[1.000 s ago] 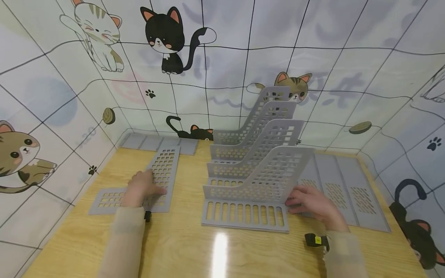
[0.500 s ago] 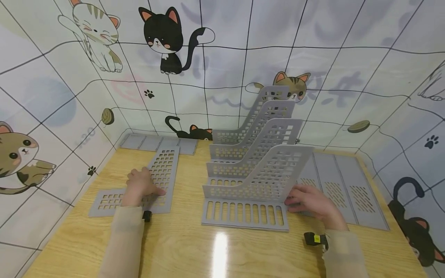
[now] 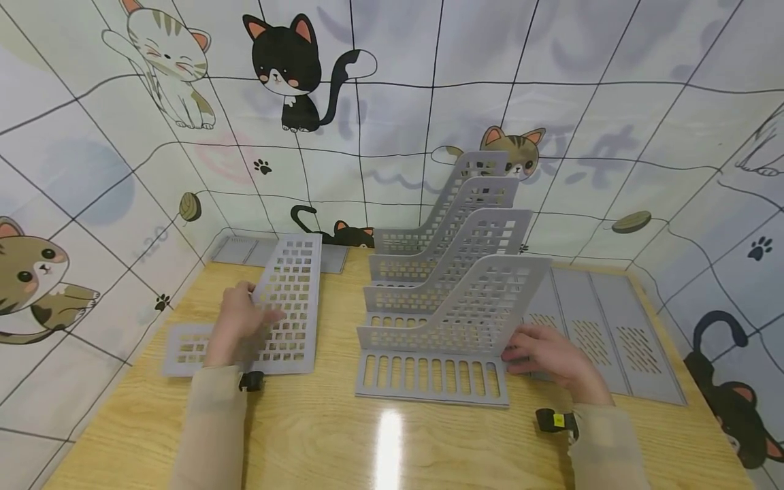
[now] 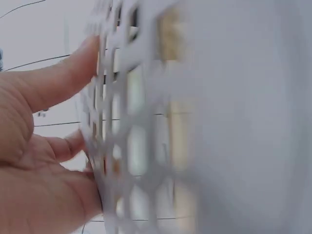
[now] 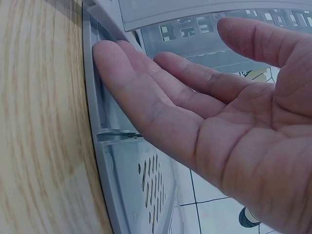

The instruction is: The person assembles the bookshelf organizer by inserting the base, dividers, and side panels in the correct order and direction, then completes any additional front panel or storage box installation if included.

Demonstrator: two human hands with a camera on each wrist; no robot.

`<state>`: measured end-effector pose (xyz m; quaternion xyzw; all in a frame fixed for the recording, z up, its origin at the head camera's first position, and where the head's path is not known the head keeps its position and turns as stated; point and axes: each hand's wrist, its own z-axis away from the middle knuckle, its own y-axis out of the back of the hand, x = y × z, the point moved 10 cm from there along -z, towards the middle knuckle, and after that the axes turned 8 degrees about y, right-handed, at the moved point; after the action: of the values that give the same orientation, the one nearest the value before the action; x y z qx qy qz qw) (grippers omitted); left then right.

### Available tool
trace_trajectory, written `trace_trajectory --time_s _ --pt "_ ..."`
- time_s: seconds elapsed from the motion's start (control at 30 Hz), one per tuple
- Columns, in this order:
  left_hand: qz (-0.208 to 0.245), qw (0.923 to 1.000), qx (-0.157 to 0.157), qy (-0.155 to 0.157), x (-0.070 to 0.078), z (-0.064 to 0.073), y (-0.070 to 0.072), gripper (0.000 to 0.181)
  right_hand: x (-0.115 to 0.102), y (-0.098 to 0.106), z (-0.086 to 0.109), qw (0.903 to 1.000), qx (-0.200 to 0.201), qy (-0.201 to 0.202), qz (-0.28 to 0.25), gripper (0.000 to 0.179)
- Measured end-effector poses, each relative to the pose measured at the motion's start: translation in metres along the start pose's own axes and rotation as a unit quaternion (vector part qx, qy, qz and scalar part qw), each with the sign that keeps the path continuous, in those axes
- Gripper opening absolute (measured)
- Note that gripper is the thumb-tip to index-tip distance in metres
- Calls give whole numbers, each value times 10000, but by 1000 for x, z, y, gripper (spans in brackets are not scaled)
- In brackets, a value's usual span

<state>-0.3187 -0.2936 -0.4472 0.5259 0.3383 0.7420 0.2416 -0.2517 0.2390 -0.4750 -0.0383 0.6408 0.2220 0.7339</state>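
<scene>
On the left, my left hand point(image 3: 235, 327) holds a grey L-shaped perforated panel point(image 3: 311, 299), partly covering its low arm. The left wrist view has the thumb point(image 4: 63, 78) on one face of the panel point(image 4: 234, 117) and fingers beyond its edge. At mid-table stands a grey file rack point(image 3: 478, 306), several upright perforated dividers in a row on a slotted base point(image 3: 431, 401). My right hand point(image 3: 554, 361) is at the rack's lower right side. Its fingers point(image 5: 156, 107) extend loosely and grip nothing in the right wrist view.
Flat grey panels point(image 3: 633, 320) with slanted slots lie joined side by side at the right, beside the rack. Another flat grey panel strip point(image 3: 235, 250) lies at the back left. A cat-printed wall covering point(image 3: 404, 116) closes in the wooden table point(image 3: 318, 435).
The left hand has raised the perforated panel from lying on the table; its far end now stands higher and slightly farther right. The right hand and the rack stay put.
</scene>
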Motion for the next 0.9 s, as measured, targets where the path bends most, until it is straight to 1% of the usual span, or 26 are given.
trace_trajectory --time_s 0.07,0.13,0.2,0.27,0.33,0.37,0.47,0.53,0.6,0.67,0.77,0.83,0.9 --pt "411 9987 31 -300 9 4 6 55 1 0 -1 10000 -5 -11 -4 46" --pt "799 9946 -11 -658 20 10 10 42 3 0 -1 10000 -14 -15 -10 47" --pt "1166 9877 -122 -1030 32 17 14 35 4 1 -2 10000 -27 -14 -19 47" --pt "1518 9788 -338 -1332 43 26 15 35 6 1 -3 10000 -21 -38 -37 47" --pt "1696 9713 -511 -1590 53 35 16 34 6 1 -3 10000 -40 -31 -34 47" --pt "1720 9688 -567 -1694 58 40 17 34 7 1 -3 10000 -41 -35 -40 47" --pt "1593 9657 -601 -1959 69 53 23 29 7 0 -3 10000 -63 -24 -34 47" --pt "1481 9649 -617 -2079 74 61 27 25 7 0 -3 10000 -71 -32 -27 47" --pt "1440 9624 -688 -2198 79 69 30 20 7 0 -3 10000 -63 -43 -20 47" --pt "1486 9574 -853 -2326 84 75 30 16 7 1 -3 10000 -52 -58 -5 47" --pt "1545 9472 -1185 -2548 92 84 27 14 6 2 -4 10000 -38 -56 7 47" --pt "1475 9422 -1430 -2646 96 89 21 12 6 2 -4 10000 -29 -58 1 47" --pt "1369 9385 -1711 -2667 99 93 15 9 5 1 -3 10000 -45 -41 0 48"
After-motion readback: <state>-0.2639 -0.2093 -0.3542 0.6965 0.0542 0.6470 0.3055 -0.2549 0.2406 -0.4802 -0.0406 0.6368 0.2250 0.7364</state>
